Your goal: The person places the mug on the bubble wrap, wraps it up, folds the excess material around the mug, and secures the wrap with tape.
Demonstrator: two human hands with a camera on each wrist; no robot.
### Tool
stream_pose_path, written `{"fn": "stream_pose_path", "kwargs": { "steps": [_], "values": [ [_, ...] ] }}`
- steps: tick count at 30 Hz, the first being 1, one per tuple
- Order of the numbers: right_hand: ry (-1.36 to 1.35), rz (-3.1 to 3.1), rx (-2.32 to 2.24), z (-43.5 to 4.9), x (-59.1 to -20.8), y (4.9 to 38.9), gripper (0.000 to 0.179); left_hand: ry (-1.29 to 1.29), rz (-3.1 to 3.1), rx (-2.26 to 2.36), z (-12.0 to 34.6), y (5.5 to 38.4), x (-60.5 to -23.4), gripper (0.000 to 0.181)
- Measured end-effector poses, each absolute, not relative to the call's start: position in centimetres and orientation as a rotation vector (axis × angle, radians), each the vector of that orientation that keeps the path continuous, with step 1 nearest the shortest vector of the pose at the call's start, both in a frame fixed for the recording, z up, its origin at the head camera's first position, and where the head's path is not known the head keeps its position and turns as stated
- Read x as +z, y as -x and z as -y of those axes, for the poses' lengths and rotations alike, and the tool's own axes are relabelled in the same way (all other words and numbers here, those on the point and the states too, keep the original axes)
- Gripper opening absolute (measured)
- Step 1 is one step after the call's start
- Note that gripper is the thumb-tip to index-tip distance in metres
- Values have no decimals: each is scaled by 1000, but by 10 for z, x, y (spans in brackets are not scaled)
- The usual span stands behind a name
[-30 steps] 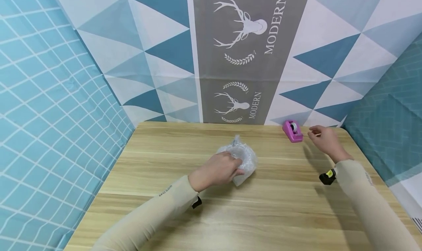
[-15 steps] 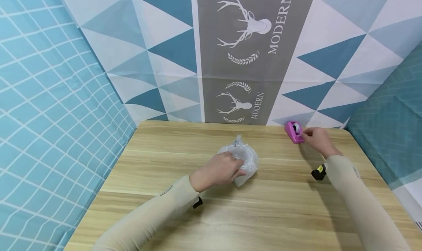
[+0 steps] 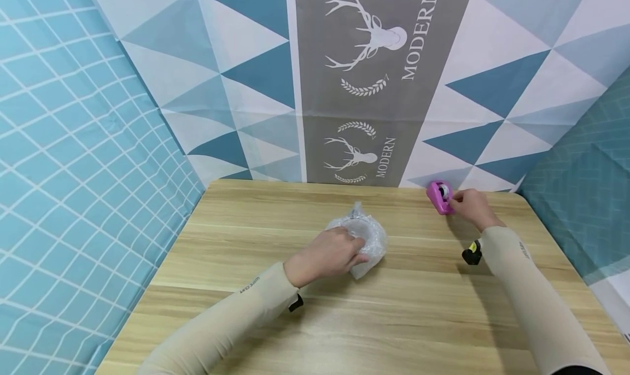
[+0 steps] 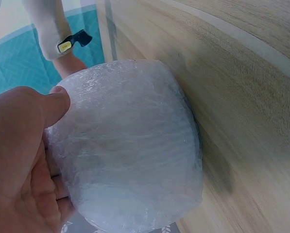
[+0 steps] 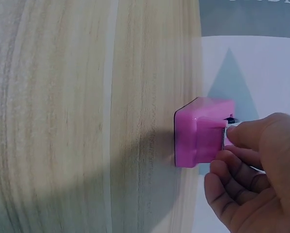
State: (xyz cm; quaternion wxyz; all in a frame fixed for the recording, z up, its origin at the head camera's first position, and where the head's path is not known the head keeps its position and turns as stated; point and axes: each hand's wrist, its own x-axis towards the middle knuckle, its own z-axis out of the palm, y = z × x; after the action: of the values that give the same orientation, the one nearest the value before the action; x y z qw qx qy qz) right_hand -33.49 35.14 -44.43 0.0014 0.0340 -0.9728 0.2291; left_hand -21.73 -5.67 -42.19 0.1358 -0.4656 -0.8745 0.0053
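Near the middle of the table, my left hand point(image 3: 331, 253) grips a rounded, bowl-shaped bundle in bubble wrap point(image 3: 375, 244), its fingers over the near rim. The left wrist view shows the clear wrap point(image 4: 130, 145) stretched over a pale, smooth base, the thumb on one side and curled fingers on the other. A pink tape dispenser point(image 3: 436, 197) with a white roll stands by the back edge. At its front, my right hand point(image 5: 261, 165) pinches the tape end by the cutter with thumb and forefinger; the tape itself is mostly hidden behind the fingertips. The other fingers are curled.
The wooden table point(image 3: 256, 216) runs back to a hanging cloth with triangles and deer point(image 3: 236, 96). Blue cloth walls point(image 3: 64, 162) close in on the left and right. Each wrist carries a small black camera mount point(image 3: 472, 253).
My right hand has moved left from beside the tape dispenser to its front end, and its fingertips have closed there. The left hand and the wrapped bundle have stayed in place.
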Motion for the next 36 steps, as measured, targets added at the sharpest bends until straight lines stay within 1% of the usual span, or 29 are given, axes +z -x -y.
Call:
{"fn": "stream_pose_path", "kwargs": {
  "steps": [9, 14, 24, 31, 36],
  "values": [
    [-58, 3107, 728, -353, -444, 336, 43, 1346, 2545, 3, 56, 218, -424, 35],
    [-62, 3124, 716, -352, -443, 336, 43, 1346, 2565, 9, 55, 218, -424, 36],
    [-65, 3121, 719, -345, -441, 345, 26, 1341, 2590, 34, 55, 219, -422, 35],
    [70, 3103, 840, -344, -443, 342, 36, 1348, 2574, 25, 56, 217, -419, 35],
    [123, 3066, 866, -342, -445, 338, 37, 1351, 2582, 24, 56, 216, -419, 34]
  ]
}}
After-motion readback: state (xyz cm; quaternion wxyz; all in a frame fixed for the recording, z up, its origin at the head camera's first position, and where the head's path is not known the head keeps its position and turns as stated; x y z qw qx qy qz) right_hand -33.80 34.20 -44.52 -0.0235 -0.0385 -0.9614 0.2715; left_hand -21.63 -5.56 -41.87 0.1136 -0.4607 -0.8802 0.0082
